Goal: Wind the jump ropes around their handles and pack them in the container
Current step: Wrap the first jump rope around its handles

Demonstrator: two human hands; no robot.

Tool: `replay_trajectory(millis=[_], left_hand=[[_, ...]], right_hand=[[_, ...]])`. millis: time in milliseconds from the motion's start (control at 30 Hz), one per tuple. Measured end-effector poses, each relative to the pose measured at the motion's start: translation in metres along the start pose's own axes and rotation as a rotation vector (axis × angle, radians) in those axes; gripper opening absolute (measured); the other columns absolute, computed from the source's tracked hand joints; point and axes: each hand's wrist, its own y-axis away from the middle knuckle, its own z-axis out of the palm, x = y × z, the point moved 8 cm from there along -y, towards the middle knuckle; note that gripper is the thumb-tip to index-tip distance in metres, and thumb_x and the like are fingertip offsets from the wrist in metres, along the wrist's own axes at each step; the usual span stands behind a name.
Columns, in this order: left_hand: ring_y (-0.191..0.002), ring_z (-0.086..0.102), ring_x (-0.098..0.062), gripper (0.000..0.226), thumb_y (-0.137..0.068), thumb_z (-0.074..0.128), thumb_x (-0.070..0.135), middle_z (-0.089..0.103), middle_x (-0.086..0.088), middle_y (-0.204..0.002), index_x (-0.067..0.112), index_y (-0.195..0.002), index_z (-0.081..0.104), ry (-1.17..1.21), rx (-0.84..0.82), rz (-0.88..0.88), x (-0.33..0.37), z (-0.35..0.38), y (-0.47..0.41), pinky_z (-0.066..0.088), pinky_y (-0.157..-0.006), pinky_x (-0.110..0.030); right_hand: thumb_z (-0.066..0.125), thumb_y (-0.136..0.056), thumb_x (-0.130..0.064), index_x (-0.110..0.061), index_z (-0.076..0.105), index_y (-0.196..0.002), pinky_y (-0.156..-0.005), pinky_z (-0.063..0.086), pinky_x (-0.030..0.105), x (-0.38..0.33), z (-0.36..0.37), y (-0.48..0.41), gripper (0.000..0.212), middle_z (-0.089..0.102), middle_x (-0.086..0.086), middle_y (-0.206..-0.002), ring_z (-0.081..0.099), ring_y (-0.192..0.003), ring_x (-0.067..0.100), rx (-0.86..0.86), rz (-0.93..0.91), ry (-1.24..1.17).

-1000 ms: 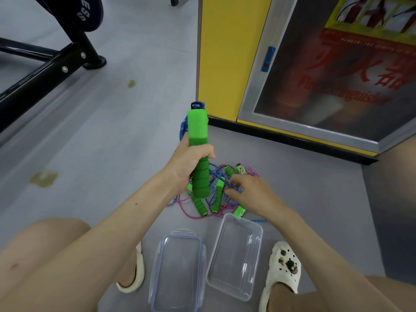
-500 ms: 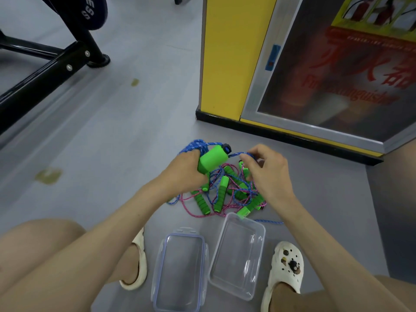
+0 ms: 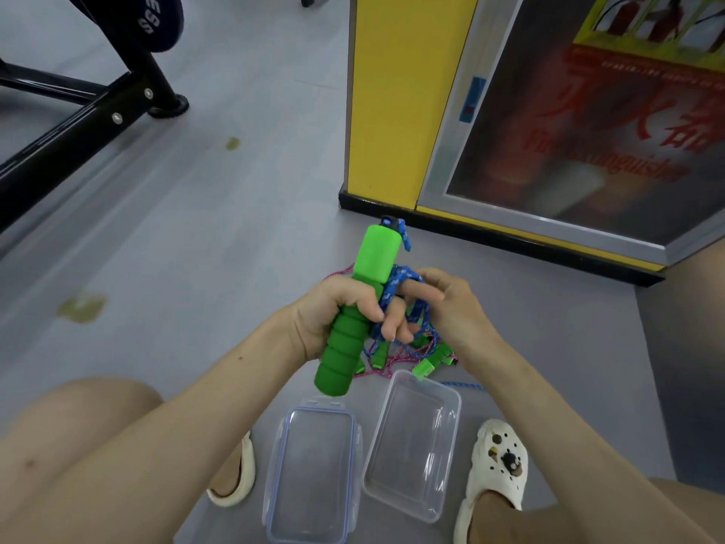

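The green handle (image 3: 342,353) has swung up since a half-second ago — then it lay tipped low over the tangle, now it stands nearly upright, leaning a little to the right, and the right hand (image 3: 455,308) has drawn in close against it. All this goes on over a grey floor (image 3: 235,229), with a yellow cabinet (image 3: 392,92) and its glazed door filling the far right, and a black steel frame (image 3: 78,127) slanting across the far left. Near the person's feet lie two clear plastic pieces side by side: the container (image 3: 455,402) to the right, open and tilted at a slight angle, and its lid (image 3: 282,457) to the left, the two just about touching along their long edges. A white clog (image 3: 498,461) sits right of the container and a pale slipper (image 3: 239,484) left of the lid. The left hand (image 3: 325,320) is wrapped firmly round the middle of the handle, foam grip poking out below the fist. The right hand has its fingers curled into the blue rope (image 3: 398,278), which loops over the forefinger just beside the handle. Beyond the container's far edge lies the pile of ropes (image 3: 392,361) — pink and blue cord on the floor with further green handles (image 3: 425,367) among it, none of it in the container.
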Motion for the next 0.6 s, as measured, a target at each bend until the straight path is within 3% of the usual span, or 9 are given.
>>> replay_trajectory(millis=[67,133,200,267,367,433,500,533,600], left_hand=[[-0.077,0.067,-0.022,0.072,-0.055,0.068,0.015,0.068,-0.007,-0.068,-0.01,-0.122,0.058,0.123,-0.046,0.073,0.008,0.006,-0.003,0.05,-0.093,-0.033],[-0.093,0.067,-0.024,0.068,-0.059,0.067,0.014,0.073,-0.009,-0.085,0.0,-0.125,0.06,0.195,-0.044,0.132,0.016,0.005,-0.005,0.047,-0.1,-0.035],[-0.106,0.063,-0.024,0.065,-0.061,0.064,0.014,0.073,-0.011,-0.101,0.005,-0.126,0.061,0.21,-0.009,0.191,0.021,0.003,-0.008,0.04,-0.106,-0.037],[-0.112,0.062,-0.025,0.065,-0.059,0.059,0.008,0.07,-0.015,-0.111,0.005,-0.125,0.062,0.255,0.094,0.251,0.027,-0.003,-0.011,0.042,-0.105,-0.034],[-0.117,0.06,-0.027,0.073,-0.06,0.043,-0.002,0.066,-0.018,-0.119,0.0,-0.134,0.047,0.319,0.323,0.324,0.032,-0.021,-0.01,0.045,-0.104,-0.035],[-0.122,0.057,-0.023,0.07,-0.062,0.041,0.0,0.066,-0.012,-0.121,0.007,-0.131,0.051,0.248,0.471,0.347,0.037,-0.032,-0.005,0.037,-0.109,-0.039],[-0.126,0.053,-0.016,0.053,-0.061,0.045,0.003,0.067,-0.003,-0.12,0.021,-0.103,0.072,0.103,0.601,0.331,0.039,-0.038,0.001,0.033,-0.111,-0.036],[-0.127,0.052,-0.013,0.047,-0.063,0.047,0.002,0.065,0.0,-0.123,0.023,-0.095,0.073,0.047,0.646,0.309,0.038,-0.039,0.004,0.037,-0.108,-0.03],[-0.124,0.051,-0.005,0.047,-0.071,0.051,-0.001,0.06,0.007,-0.131,0.02,-0.11,0.064,-0.072,0.706,0.25,0.036,-0.047,0.008,0.045,-0.092,-0.018]], right_hand=[[0.041,-0.094,-0.005,-0.017,0.065,-0.07,-0.053,0.045,0.012,0.004,0.01,0.001,0.036,0.064,0.002,-0.068,0.057,-0.053,0.001,-0.078,0.013,0.045],[0.054,-0.092,-0.005,-0.019,0.063,-0.085,-0.067,0.049,0.013,0.013,0.02,0.001,0.018,0.061,-0.012,-0.078,0.055,-0.064,-0.007,-0.146,0.037,0.255],[0.061,-0.089,-0.01,-0.026,0.059,-0.083,-0.068,0.047,0.014,0.023,0.024,0.003,0.018,0.062,-0.011,-0.083,0.053,-0.068,-0.004,-0.195,0.066,0.382],[0.06,-0.088,-0.008,-0.028,0.058,-0.08,-0.07,0.049,0.018,0.03,0.023,0.006,0.021,0.063,0.0,-0.087,0.055,-0.074,0.007,-0.215,0.12,0.361],[0.063,-0.085,-0.011,-0.028,0.061,-0.085,-0.083,0.047,0.031,0.035,0.02,0.009,0.017,0.061,0.001,-0.093,0.057,-0.086,0.013,-0.27,0.162,0.403],[0.067,-0.083,-0.014,-0.024,0.063,-0.09,-0.084,0.044,0.028,0.04,0.022,0.014,0.012,0.062,0.0,-0.101,0.057,-0.094,0.014,-0.346,0.176,0.495],[0.068,-0.083,-0.016,-0.018,0.066,-0.091,-0.086,0.045,0.031,0.043,0.023,0.015,0.009,0.064,0.002,-0.106,0.059,-0.096,0.019,-0.4,0.191,0.571],[0.068,-0.083,-0.017,-0.017,0.066,-0.089,-0.087,0.046,0.035,0.043,0.022,0.015,0.006,0.065,0.005,-0.104,0.06,-0.097,0.023,-0.404,0.191,0.591],[0.067,-0.083,-0.017,-0.021,0.062,-0.078,-0.083,0.048,0.039,0.041,0.017,0.013,0.008,0.066,0.009,-0.097,0.062,-0.092,0.026,-0.372,0.195,0.587]])
